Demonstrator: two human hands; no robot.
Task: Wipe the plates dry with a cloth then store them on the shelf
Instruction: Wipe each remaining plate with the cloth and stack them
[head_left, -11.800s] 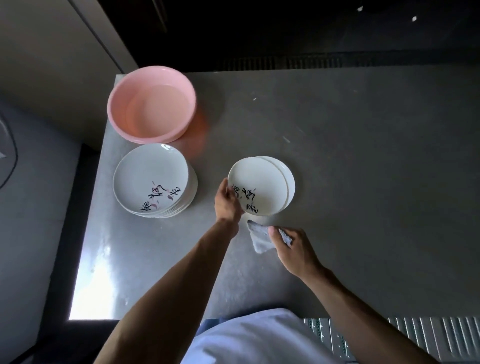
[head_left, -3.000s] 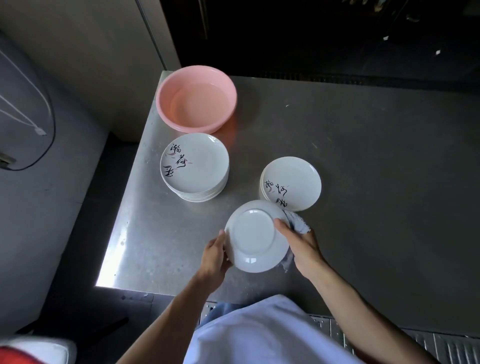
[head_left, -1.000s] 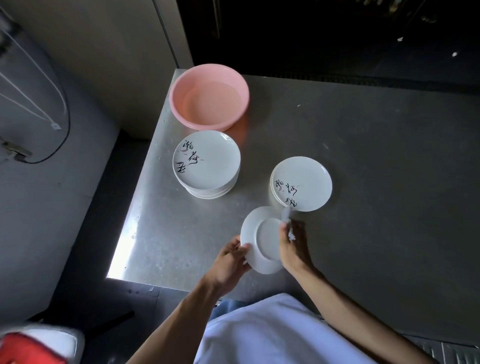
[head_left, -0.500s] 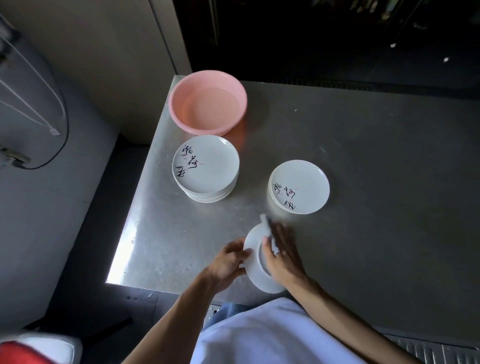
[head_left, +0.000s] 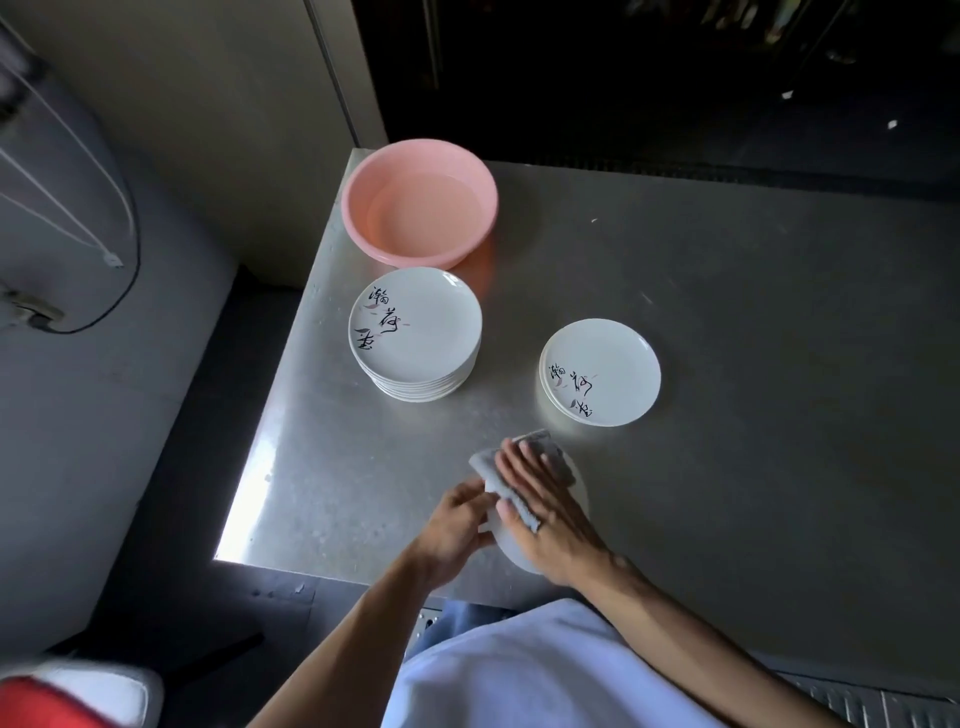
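Tabletop (head_left: 727, 338): pink basin (head_left: 420, 200) sitting at the far left corner, tall stack (head_left: 414, 332) just in front of it, short stack (head_left: 600, 371) mid-table. Plate (head_left: 514, 553) hovering over the near edge. Left hand (head_left: 457, 525) curling round its rim. Right hand (head_left: 545, 509), at the rim a moment ago, is now pressing the cloth (head_left: 485, 467) flat-fingered across its face. Likely still drying, with no plate going to a shelf yet.

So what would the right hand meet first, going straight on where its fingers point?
Likely the taller plate stack beside the pink basin, after a stretch of bare table; depth is unclear.
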